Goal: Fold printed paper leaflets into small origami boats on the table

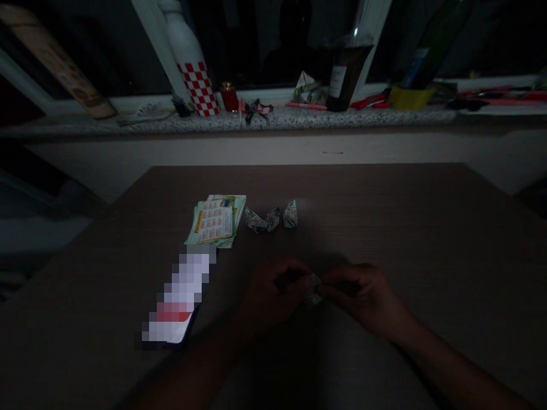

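Between my two hands is a small piece of folded printed paper (315, 289), pale with coloured print. My left hand (276, 290) pinches its left side between thumb and fingers. On the right side, the thumb and fingertips of my right hand (363, 293) grip the same paper. Dim light hides the exact folds. Farther back on the table lie several small folded paper pieces (290, 214) in a similar print. To their left rests a loose stack of printed paper sheets (216, 219), green-edged with rows of orange print.
A lit phone (182, 296), its screen blurred out, lies left of my hands on the brown table (363, 199). Behind, the stone windowsill (273, 118) carries a red-checked white bottle (194, 71), a small red jar (229, 97), a dark cup (344, 77) and a yellow container (410, 98).
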### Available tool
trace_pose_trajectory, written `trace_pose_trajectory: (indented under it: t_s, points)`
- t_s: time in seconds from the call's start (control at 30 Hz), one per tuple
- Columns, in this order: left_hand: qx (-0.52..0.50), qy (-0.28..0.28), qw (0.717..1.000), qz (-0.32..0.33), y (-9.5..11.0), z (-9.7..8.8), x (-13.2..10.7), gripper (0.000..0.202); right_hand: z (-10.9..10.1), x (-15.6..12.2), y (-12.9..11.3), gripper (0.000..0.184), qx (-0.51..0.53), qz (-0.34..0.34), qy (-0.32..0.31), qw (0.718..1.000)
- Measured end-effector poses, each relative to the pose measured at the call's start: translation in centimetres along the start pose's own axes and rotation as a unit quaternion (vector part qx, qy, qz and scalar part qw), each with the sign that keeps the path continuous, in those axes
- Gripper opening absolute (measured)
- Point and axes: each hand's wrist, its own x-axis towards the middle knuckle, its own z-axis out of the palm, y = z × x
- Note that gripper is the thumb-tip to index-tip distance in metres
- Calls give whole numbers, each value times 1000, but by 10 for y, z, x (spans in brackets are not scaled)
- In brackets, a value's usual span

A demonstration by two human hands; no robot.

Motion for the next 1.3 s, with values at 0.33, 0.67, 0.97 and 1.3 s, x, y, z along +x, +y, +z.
trace_pose_trajectory:
  t_s: [0.33,0.67,0.97,1.3]
  points:
    - [22,36,999,-13,-1,-1,-1,8,1,1,2,14,77,43,65,994]
    - [-2,-9,999,-34,1,-1,1,14,-3,-1,-1,11,54,12,57,997]
    - [-10,37,999,-19,-5,-1,1,12,1,1,5,14,110,51,56,991]
    - [-2,-49,999,-2,1,2,1,15,0,1,2,10,21,-18,47,999]
